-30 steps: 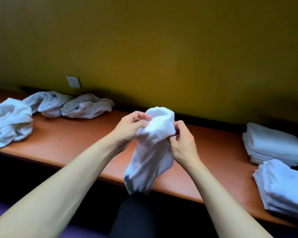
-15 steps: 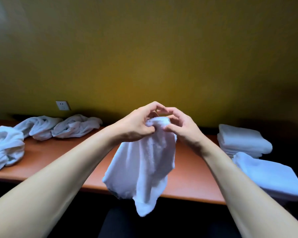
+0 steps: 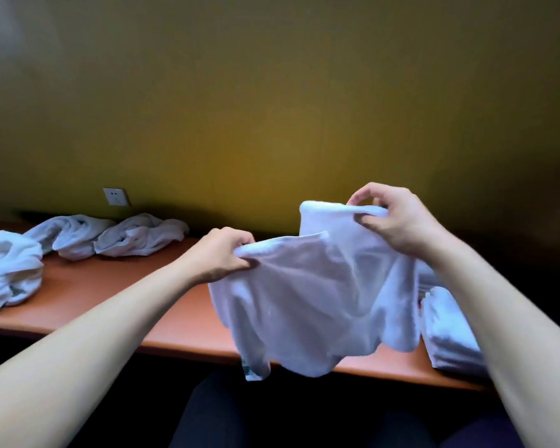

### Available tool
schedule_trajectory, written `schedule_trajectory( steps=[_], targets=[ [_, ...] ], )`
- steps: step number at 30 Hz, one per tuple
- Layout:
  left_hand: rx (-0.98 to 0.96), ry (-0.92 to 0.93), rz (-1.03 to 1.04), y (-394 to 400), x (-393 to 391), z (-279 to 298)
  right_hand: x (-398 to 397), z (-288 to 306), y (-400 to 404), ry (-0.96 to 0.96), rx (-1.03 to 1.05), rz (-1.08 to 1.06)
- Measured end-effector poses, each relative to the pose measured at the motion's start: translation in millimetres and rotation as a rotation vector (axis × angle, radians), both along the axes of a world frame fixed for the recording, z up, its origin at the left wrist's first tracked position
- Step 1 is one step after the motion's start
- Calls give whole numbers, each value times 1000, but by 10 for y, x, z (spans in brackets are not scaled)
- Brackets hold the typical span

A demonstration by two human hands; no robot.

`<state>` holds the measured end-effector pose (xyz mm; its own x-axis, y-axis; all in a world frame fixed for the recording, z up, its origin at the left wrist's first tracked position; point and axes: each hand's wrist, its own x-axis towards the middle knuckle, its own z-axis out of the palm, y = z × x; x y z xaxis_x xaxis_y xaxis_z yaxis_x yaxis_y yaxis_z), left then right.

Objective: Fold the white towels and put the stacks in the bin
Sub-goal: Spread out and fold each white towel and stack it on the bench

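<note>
Nearest to us, at the bottom edge, our dark-clothed lap (image 3: 272, 415) sits below the front lip of the orange-brown table (image 3: 181, 318), and our 2 bare forearms reach forward over it from either side.

Between them hangs the white towel (image 3: 311, 305), held up in the air above the table's front edge, with its lower hem drooping past that edge toward our lap. Our left hand (image 3: 219, 253) grips 1 part of the towel's upper edge, fingers curled tightly round the cloth. Our right hand (image 3: 392, 218) sits higher and farther right, pinching another part of the upper edge between thumb and curled fingers, so the top of the towel slopes up from left to right and the cloth is spread loosely between the 2 hands.

Just behind the towel on the right, partly hidden by it and by our right forearm, a stack of folded towels (image 3: 446, 334) rests on the table.

Farther back on the left lie 3 unfolded towels on the table: 1 crumpled towel (image 3: 10, 273) at the left edge, then a twisted towel (image 3: 72, 234), then a bunched towel (image 3: 143, 234) beside it, close to the wall.

Beyond them the yellow-green wall (image 3: 272, 108) rises, with a white wall socket (image 3: 116, 196) just above the table.
</note>
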<state>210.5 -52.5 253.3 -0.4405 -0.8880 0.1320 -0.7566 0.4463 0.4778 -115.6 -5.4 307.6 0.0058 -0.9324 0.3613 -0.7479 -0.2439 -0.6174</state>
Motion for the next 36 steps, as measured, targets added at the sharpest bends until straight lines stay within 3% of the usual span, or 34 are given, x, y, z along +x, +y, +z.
schedule_trajectory(
  steps=[4, 6, 8, 12, 15, 17, 20, 22, 28, 31, 36],
  targets=[
    [-122, 99, 128, -86, 390, 54, -469, 131, 119, 279, 160, -182],
    [-135, 168, 117, -59, 428, 154, -545, 54, 133, 457, 319, -301],
    [-125, 214, 41, 0, 341, 287, -397, -54, 116, 495, 329, -270],
    [-150, 193, -124, 118, 2, 449, 360, -334, 35, 197, 179, 162],
    [-167, 160, -168, 181, -138, 455, 938, -543, 27, -59, 179, 408],
    [-151, 130, -180, 206, -100, 450, 1085, -658, 20, -216, 232, 447],
    [-132, 50, -173, 213, 69, 439, 1013, -753, 9, -252, 306, 408],
    [-158, -35, -139, 206, 174, 432, 895, -736, 24, -148, 352, 396],
    [-150, -331, -87, 157, 298, 442, 420, -675, 52, 444, 502, 160],
    [-179, -521, 30, 71, 549, 380, 32, -662, 106, 538, 501, -3],
    [-212, -456, 274, -45, 1068, 141, -502, -720, 343, 670, 510, -232]
  ],
)
